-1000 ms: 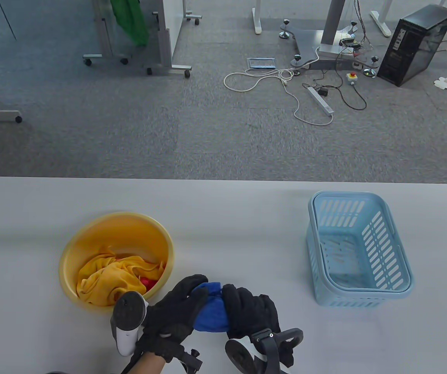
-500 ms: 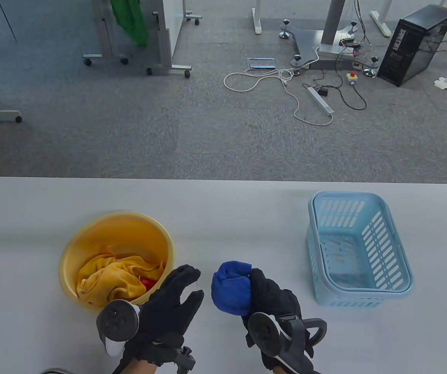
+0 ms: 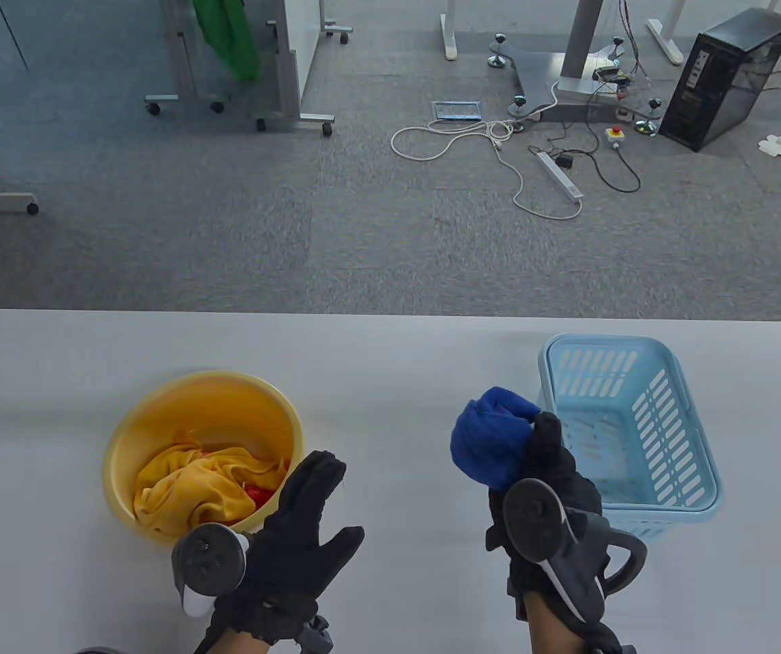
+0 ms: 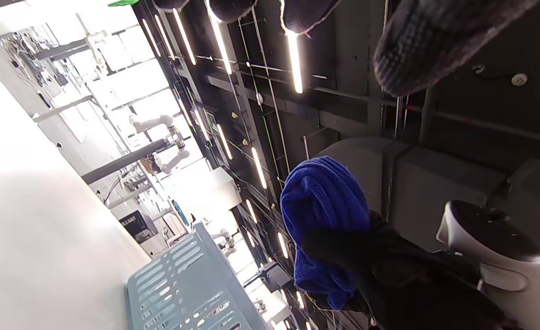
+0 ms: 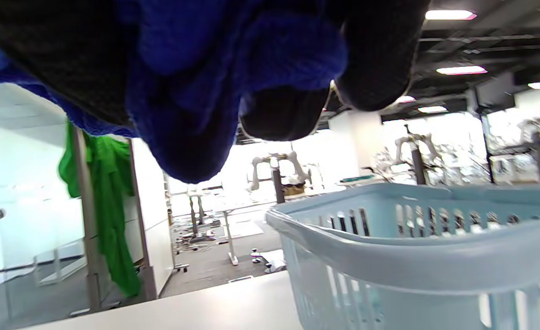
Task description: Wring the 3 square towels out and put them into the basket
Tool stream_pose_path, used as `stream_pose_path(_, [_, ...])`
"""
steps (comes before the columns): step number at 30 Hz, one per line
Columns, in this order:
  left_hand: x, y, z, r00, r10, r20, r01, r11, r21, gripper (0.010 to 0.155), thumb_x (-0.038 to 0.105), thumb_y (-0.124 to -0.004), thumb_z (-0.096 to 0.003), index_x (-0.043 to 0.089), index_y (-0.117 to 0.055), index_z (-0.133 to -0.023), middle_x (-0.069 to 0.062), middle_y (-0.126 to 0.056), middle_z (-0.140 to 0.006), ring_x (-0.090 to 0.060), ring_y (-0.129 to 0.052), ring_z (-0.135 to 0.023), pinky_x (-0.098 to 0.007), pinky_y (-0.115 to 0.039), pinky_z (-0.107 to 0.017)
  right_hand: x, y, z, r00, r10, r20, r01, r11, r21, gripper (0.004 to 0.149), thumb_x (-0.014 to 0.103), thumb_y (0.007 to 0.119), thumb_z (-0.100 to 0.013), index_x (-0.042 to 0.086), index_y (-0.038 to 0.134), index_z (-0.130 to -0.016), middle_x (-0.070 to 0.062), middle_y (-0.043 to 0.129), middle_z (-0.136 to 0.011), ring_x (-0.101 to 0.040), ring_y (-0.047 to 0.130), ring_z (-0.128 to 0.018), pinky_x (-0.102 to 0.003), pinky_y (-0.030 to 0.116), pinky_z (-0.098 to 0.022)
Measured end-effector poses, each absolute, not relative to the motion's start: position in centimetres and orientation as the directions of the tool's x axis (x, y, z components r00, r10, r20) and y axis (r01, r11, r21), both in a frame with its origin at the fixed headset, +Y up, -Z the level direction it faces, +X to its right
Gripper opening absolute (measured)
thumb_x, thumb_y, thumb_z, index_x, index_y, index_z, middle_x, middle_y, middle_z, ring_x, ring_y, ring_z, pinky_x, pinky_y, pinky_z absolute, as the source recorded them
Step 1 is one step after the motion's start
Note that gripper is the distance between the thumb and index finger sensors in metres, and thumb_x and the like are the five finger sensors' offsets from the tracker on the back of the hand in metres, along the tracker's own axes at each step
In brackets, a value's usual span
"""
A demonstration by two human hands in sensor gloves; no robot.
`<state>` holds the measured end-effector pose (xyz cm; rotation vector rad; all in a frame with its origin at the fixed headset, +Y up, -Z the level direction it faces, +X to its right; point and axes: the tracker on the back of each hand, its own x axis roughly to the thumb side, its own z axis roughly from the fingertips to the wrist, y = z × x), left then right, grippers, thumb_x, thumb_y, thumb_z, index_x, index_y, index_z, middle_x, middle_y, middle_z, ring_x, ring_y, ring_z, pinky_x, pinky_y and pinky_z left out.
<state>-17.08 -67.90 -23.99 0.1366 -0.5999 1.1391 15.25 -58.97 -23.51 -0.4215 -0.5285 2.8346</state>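
On the counter (image 3: 390, 354) a round basin (image 3: 124, 436) stands at the left and the basket (image 3: 693, 436) at the right, well apart. Two towels (image 3: 193, 487) lie bunched in the basin. The left hand (image 3: 295, 538) hovers near the basin's near right rim. The right hand (image 3: 547, 477) holds a balled towel (image 3: 489, 436) just left of the basket's near left wall, above the counter.

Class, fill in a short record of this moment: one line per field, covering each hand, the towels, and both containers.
right hand: grips the balled blue towel beside the basket's near-left edge
left hand: open, holds nothing
yellow basin: holds a yellow towel with a red towel peeking out beneath
blue basket: no towel visible inside
table: bears basin and basket
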Motion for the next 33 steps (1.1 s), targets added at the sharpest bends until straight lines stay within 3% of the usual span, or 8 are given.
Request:
stream_pose_path(6, [-17.1, -68.3, -24.4, 0.340, 0.799, 0.496, -0.867, 0.470, -0.164, 0.083, 0.062, -0.081, -0.0554, 0.032, -0.038, -0.119, -0.014, -0.022, -0.123, -0.048, -0.016, -0.113, -0.076, -0.026, -0.070, 18.7, -59.3, -24.6, -0.857, 0.369, -0.360, -0.224, -0.895, -0.386, 0.102, 0.048, 0.096, -0.048, 0.018, 0.021, -0.110, -0.015, 0.071, -0.097, -0.031, 0.095, -0.063, -0.058, 0.073, -0.066])
stream_pose_path(14, [-17.3, -68.7, -24.9, 0.295, 0.809, 0.509, -0.881, 0.436, -0.182, 0.083, 0.062, -0.080, -0.0549, 0.033, -0.037, -0.119, -0.014, -0.024, -0.123, -0.047, -0.018, -0.113, -0.076, -0.028, -0.070, 21.1, -61.7, -26.6, -0.833, 0.279, -0.479, -0.123, -0.936, -0.331, 0.098, 0.047, 0.095, -0.048, 0.016, 0.025, -0.110, -0.016, 0.066, -0.101, -0.035, 0.090, -0.074, -0.072, 0.053, -0.072])
stream_pose_path(20, [-17.1, -69.4, -25.0, 0.319, 0.807, 0.497, -0.873, 0.454, -0.177, 0.082, 0.062, -0.079, -0.0555, 0.032, -0.036, -0.119, -0.014, -0.022, -0.123, -0.048, -0.019, -0.113, -0.075, -0.033, -0.071, 21.8, -63.6, -27.8, -0.784, 0.319, -0.533, -0.153, -0.931, -0.332, 0.114, 0.049, 0.090, -0.051, 0.014, -0.005, -0.103, -0.022, 0.042, -0.110, -0.038, 0.084, -0.079, -0.074, 0.046, -0.072])
stream_pose_path(26, [-17.3, -69.4, -25.1, 0.305, 0.816, 0.492, -0.884, 0.434, -0.173, 0.082, 0.061, -0.079, -0.0555, 0.033, -0.035, -0.119, -0.014, -0.023, -0.123, -0.048, -0.020, -0.113, -0.075, -0.032, -0.071, 22.9, -64.7, -28.3, -0.728, 0.303, -0.615, -0.165, -0.948, -0.272, 0.116, 0.051, 0.089, -0.051, 0.013, -0.008, -0.102, -0.026, 0.035, -0.111, -0.041, 0.082, -0.082, -0.077, 0.040, -0.071])
stream_pose_path(33, [-16.9, -69.3, -24.8, 0.269, 0.796, 0.542, -0.890, 0.421, -0.176, 0.081, 0.062, -0.080, -0.0544, 0.033, -0.039, -0.118, -0.012, -0.029, -0.123, -0.046, -0.025, -0.114, -0.075, -0.034, -0.071, 22.8, -65.4, -28.0, -0.703, 0.394, -0.593, -0.245, -0.916, -0.318, 0.117, 0.054, 0.087, -0.052, 0.016, -0.013, -0.099, -0.029, 0.020, -0.111, -0.056, 0.055, -0.099, -0.079, 0.032, -0.070])
